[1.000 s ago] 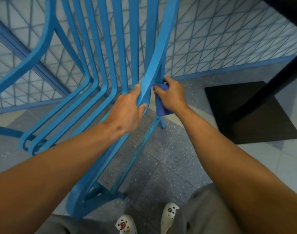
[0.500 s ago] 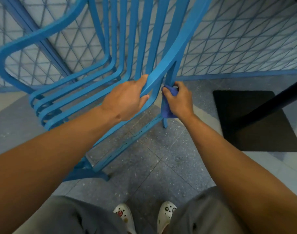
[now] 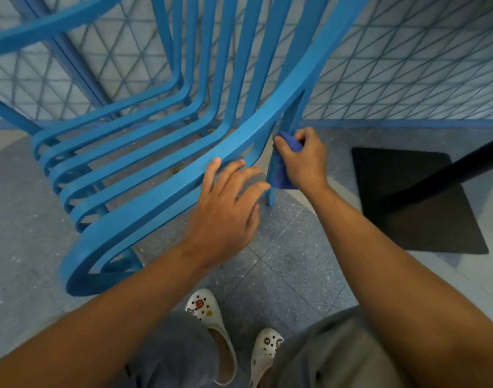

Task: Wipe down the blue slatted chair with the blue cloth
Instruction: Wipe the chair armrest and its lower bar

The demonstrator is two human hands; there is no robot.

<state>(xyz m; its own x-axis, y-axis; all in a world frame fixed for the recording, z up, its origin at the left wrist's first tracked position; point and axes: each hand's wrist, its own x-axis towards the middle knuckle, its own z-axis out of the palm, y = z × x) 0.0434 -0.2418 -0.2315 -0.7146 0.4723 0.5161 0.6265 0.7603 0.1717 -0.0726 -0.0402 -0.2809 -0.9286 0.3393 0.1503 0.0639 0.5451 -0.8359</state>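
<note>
The right hand point(image 3: 302, 159) grips the blue cloth point(image 3: 281, 175), bunched and wrapped round the rear leg point(image 3: 271, 191) of the blue slatted chair point(image 3: 161, 175), at approx 1 o'clock from frame centre. Thumb and fingers curl round cloth and leg together, prob. so one stroke covers all sides of the leg. The left hand point(image 3: 225, 208), at approx 11 o'clock from centre, is spread wide, fingers straight, fingertips point(image 3: 215, 163) on or just at the curved side rail; it holds nothing and likely steadies the frame vs. the rubbing. Chair fills the view from 9 to 12 o'clock, slats running up and away. Below: speckled grey tile floor point(image 3: 295, 261), white clogs point(image 3: 208, 312) at 6 o'clock. At 3 o'clock, a black table base point(image 3: 419, 208). Behind, a lattice-pattern wall point(image 3: 407, 65).
</note>
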